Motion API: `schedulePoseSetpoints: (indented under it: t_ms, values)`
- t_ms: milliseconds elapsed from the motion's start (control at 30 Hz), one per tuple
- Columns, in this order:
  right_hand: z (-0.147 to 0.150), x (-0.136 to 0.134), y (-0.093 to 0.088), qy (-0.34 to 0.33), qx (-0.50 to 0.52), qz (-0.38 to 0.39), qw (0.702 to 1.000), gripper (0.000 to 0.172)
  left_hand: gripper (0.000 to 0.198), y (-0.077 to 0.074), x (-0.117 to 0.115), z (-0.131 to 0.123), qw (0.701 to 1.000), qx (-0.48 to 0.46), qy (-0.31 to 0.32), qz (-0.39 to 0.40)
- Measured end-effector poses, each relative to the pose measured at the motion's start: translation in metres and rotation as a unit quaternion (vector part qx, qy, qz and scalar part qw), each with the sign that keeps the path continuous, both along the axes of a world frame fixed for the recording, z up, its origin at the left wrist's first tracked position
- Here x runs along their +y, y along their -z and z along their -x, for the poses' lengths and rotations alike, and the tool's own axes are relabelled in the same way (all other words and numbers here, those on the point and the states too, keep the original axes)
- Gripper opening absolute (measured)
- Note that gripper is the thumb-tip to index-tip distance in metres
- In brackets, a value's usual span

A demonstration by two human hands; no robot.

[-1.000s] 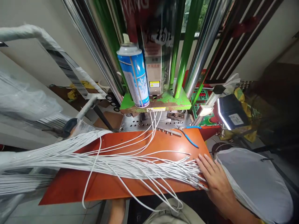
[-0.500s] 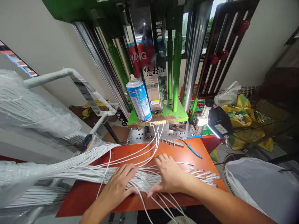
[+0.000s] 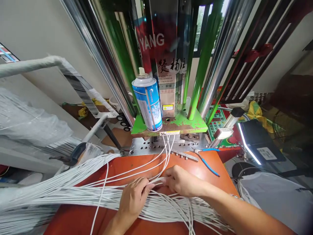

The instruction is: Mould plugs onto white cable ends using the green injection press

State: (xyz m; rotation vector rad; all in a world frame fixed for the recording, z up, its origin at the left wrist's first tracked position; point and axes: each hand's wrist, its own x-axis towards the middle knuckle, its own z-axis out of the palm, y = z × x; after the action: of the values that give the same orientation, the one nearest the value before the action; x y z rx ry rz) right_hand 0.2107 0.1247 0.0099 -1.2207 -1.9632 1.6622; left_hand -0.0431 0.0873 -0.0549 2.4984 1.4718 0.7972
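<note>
My left hand is closed on a few white cables, pinching them between thumb and fingers just above a thick bundle. To its right, my right hand has curled fingers pinching the same cables. Below both hands the bundle of white cables lies across the orange board. Three or so cables run from the press opening under the green plate down towards my hands. The cable ends near my right forearm are mostly hidden.
A blue and white spray can stands on the green plate. Blue-handled pliers and a slotted metal bar lie behind my right hand. A lit lamp is at the right. Plastic-wrapped cables hang at the left.
Both hands have gone from lying spread on the bundle to pinching a few cables at its far side. My view has come closer to the press.
</note>
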Motion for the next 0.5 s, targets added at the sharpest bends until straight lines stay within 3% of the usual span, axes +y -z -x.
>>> schedulePoseSetpoints:
  t_ms: [67, 200, 333, 400, 500]
  values:
    - [0.005, -0.002, -0.002, -0.02, -0.003, 0.005, 1.0, 0.018, 0.037, -0.001, 0.001, 0.001, 1.0, -0.02, -0.011, 0.016]
    - [0.019, -0.011, -0.008, -0.017, -0.075, -0.087, 0.993, 0.002, 0.039, 0.003, 0.001, 0.003, 0.998, -0.051, -0.035, 0.025]
    - [0.024, -0.012, -0.028, 0.02, -0.116, -0.169, 0.979, 0.012, 0.032, -0.002, 0.001, -0.001, 0.999, -0.04, -0.015, -0.019]
    - [0.015, -0.01, -0.046, 0.023, -0.102, -0.144, 0.984, 0.017, 0.023, -0.015, -0.001, -0.006, 0.995, -0.013, 0.006, -0.1]
    - [-0.018, -0.013, -0.077, -0.005, -0.052, -0.04, 0.998, 0.022, 0.032, -0.042, -0.008, -0.014, 0.978, 0.01, 0.025, -0.209]
